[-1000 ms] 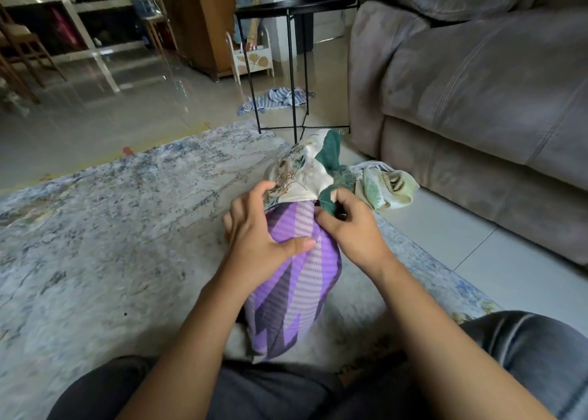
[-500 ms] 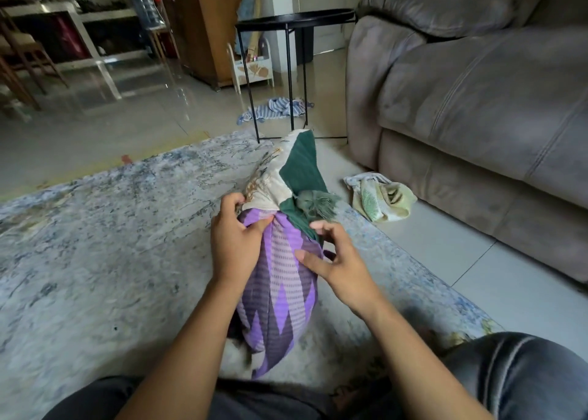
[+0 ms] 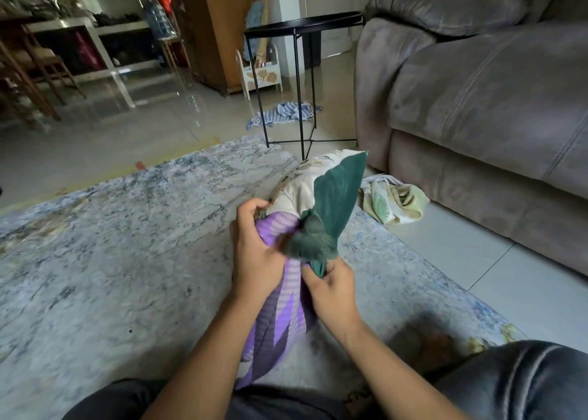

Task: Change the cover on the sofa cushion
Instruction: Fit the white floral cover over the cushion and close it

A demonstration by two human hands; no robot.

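Both hands are gripping stuff here: left hand bunches the purple cushion at the cover's edge, right hand pinches the green-and-cream cover, over the rug.

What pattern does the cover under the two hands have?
The purple cover has light and dark purple zigzag shapes, seen in the head view.

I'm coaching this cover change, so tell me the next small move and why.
Probably slide the purple cover further up over the cushion. The cushion's cream and green end sticks out of the cover's mouth, where the left hand grips the edge and the right hand pinches green fabric beside it.
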